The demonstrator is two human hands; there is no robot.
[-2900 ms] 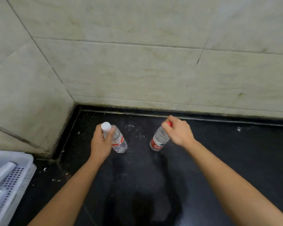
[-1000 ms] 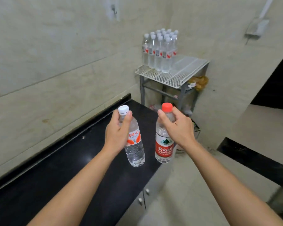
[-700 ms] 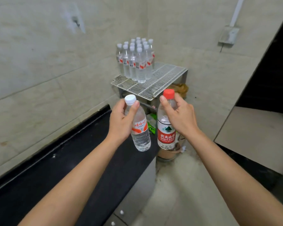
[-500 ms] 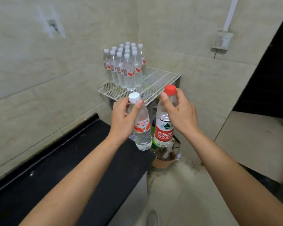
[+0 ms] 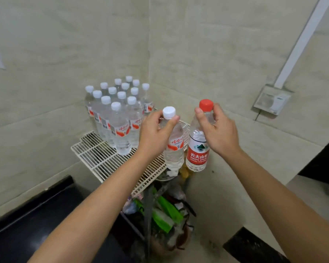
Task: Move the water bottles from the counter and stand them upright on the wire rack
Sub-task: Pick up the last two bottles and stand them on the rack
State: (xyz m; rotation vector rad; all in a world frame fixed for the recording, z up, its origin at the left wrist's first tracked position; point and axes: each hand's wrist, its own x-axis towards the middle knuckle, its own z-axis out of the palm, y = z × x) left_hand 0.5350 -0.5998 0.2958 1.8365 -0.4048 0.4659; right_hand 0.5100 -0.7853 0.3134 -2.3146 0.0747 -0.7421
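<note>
My left hand (image 5: 153, 132) grips a white-capped water bottle (image 5: 174, 149) by its neck, held upright in the air. My right hand (image 5: 217, 130) grips a red-capped water bottle (image 5: 198, 150) the same way, just to the right of the first. Both hang above the front right part of the white wire rack (image 5: 95, 154), which stands in the wall corner. Several white-capped bottles (image 5: 120, 118) stand upright in a tight group on the rack's back left part.
The black counter (image 5: 36, 221) ends at lower left, just short of the rack. Under the rack lies a bin with green and mixed rubbish (image 5: 165, 213). A wall socket box (image 5: 272, 100) with a white conduit sits at right. A dark ledge (image 5: 243, 243) is at lower right.
The view has swung from the counter toward the rack and come closer. Both hands have carried their bottles from the counter to above the rack's front right part.
</note>
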